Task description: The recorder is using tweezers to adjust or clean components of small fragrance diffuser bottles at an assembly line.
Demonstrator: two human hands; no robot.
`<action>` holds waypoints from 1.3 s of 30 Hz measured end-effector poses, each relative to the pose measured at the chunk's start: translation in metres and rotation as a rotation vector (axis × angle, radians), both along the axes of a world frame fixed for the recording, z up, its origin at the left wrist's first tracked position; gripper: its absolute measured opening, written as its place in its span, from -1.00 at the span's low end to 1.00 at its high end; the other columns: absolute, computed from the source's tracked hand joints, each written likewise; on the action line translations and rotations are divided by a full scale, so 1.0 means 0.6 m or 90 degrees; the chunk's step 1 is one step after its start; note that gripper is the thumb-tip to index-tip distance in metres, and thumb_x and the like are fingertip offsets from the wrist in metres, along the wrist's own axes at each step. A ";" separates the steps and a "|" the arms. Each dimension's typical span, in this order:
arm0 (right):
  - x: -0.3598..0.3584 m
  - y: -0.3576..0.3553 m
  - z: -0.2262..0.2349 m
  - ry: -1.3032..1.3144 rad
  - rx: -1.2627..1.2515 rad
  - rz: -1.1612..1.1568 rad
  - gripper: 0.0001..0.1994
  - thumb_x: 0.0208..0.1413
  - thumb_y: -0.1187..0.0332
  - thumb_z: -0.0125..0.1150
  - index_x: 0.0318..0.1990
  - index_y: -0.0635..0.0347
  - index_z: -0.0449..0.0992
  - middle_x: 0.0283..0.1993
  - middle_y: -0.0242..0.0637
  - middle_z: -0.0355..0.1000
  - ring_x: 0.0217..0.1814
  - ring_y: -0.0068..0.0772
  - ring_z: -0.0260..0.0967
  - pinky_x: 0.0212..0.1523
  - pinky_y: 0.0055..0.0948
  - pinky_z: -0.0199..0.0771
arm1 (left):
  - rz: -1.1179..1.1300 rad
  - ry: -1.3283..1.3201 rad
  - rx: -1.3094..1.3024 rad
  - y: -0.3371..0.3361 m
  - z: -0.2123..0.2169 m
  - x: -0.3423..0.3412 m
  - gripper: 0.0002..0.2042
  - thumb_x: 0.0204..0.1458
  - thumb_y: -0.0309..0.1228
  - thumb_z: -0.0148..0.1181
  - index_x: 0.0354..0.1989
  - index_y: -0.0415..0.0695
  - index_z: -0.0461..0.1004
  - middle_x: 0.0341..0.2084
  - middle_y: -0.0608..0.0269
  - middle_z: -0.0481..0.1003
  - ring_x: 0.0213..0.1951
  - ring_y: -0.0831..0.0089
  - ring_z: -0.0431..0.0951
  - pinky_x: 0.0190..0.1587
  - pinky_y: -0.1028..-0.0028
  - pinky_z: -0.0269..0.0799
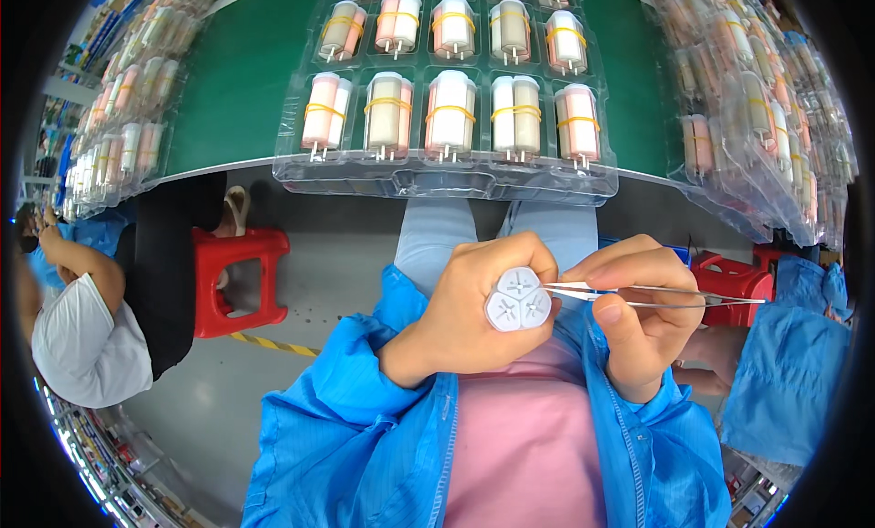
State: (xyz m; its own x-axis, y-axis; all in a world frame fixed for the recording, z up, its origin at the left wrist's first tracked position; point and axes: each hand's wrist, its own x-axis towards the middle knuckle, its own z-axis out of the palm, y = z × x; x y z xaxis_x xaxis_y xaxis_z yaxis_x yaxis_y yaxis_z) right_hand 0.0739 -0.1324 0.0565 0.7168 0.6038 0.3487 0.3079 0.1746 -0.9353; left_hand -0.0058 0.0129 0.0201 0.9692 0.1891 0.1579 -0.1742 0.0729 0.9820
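Note:
In front of my chest, my left hand [460,314] is closed around a bundle of three tubes. Their white caps [518,302] face up, each with small slots in it; the rest of the bundle is hidden inside the fist. A pair of metal tweezers [734,301] is pinched in my right hand [652,300]. The tweezers' tips reach left to the edge of the caps, beside my left fingers; whether they touch cannot be told. Beyond my hands, a clear plastic tray [447,183] holds rows of similar pink, white and grey tube bundles, tied with yellow rubber bands [451,112].
The tray sits on a green table [232,81], its near edge overhanging my lap. Stacked trays of bundles stand at left [128,118] and right [756,118]. Red stools [241,282] flank me. A person in white [91,346] sits left, another in blue [784,382] right.

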 end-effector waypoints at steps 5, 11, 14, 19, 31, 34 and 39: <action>-0.002 0.002 0.001 -0.002 -0.005 0.005 -0.83 -0.13 0.55 0.31 -0.33 0.35 0.52 -0.34 -0.08 0.54 -0.32 -0.32 0.50 -0.31 -0.48 0.47 | -0.013 -0.003 -0.021 0.002 0.001 0.000 -0.81 -0.30 -0.62 0.24 -0.49 -0.18 0.36 -0.60 0.24 0.47 -0.52 0.52 0.51 -0.47 0.54 0.35; 0.001 0.001 -0.002 -0.013 -0.005 0.008 -0.83 -0.14 0.55 0.31 -0.32 0.35 0.52 -0.34 -0.08 0.54 -0.32 -0.32 0.50 -0.31 -0.47 0.47 | 0.044 0.022 0.016 -0.006 0.002 0.002 -0.80 -0.29 -0.62 0.24 -0.48 -0.18 0.36 -0.62 0.24 0.43 -0.56 0.53 0.44 -0.50 0.53 0.30; 0.000 0.002 -0.006 -0.006 -0.007 0.001 -0.82 -0.14 0.55 0.30 -0.32 0.36 0.52 -0.33 -0.07 0.54 -0.32 -0.32 0.49 -0.30 -0.47 0.46 | 0.075 0.044 0.037 -0.008 0.004 0.003 -0.80 -0.29 -0.63 0.25 -0.48 -0.18 0.35 -0.62 0.24 0.40 -0.57 0.52 0.42 -0.52 0.52 0.28; -0.002 0.003 -0.009 0.011 -0.004 -0.002 -0.82 -0.13 0.54 0.30 -0.31 0.37 0.52 -0.31 -0.06 0.53 -0.32 -0.33 0.49 -0.30 -0.47 0.45 | 0.085 0.041 0.049 -0.007 0.002 0.003 -0.79 -0.29 -0.64 0.25 -0.48 -0.18 0.35 -0.62 0.24 0.40 -0.57 0.52 0.43 -0.52 0.52 0.28; 0.000 0.001 -0.011 -0.053 0.006 -0.010 -0.81 -0.10 0.52 0.30 -0.28 0.38 0.51 -0.31 -0.07 0.53 -0.28 -0.32 0.47 -0.25 -0.47 0.44 | 0.100 -0.094 0.058 -0.010 -0.024 0.013 -0.70 -0.30 -0.65 0.27 -0.35 -0.19 0.35 -0.47 0.19 0.38 -0.43 0.43 0.46 -0.46 0.51 0.31; 0.003 0.002 -0.015 -0.043 0.034 -0.057 -0.80 -0.07 0.52 0.27 -0.25 0.39 0.50 -0.26 -0.06 0.50 -0.23 -0.33 0.44 -0.20 -0.47 0.42 | 0.076 -0.081 0.054 -0.016 -0.013 0.013 -0.62 -0.28 -0.62 0.30 -0.22 -0.20 0.33 -0.30 0.15 0.36 -0.28 0.45 0.41 -0.27 0.50 0.32; 0.011 -0.002 -0.021 0.020 0.030 -0.036 -0.79 -0.05 0.53 0.25 -0.22 0.40 0.49 -0.22 -0.05 0.47 -0.17 -0.35 0.41 -0.15 -0.46 0.40 | 0.073 -0.095 0.126 -0.018 -0.020 0.016 -0.59 -0.20 -0.58 0.34 -0.17 -0.21 0.28 -0.29 0.13 0.35 -0.25 0.45 0.41 -0.26 0.48 0.35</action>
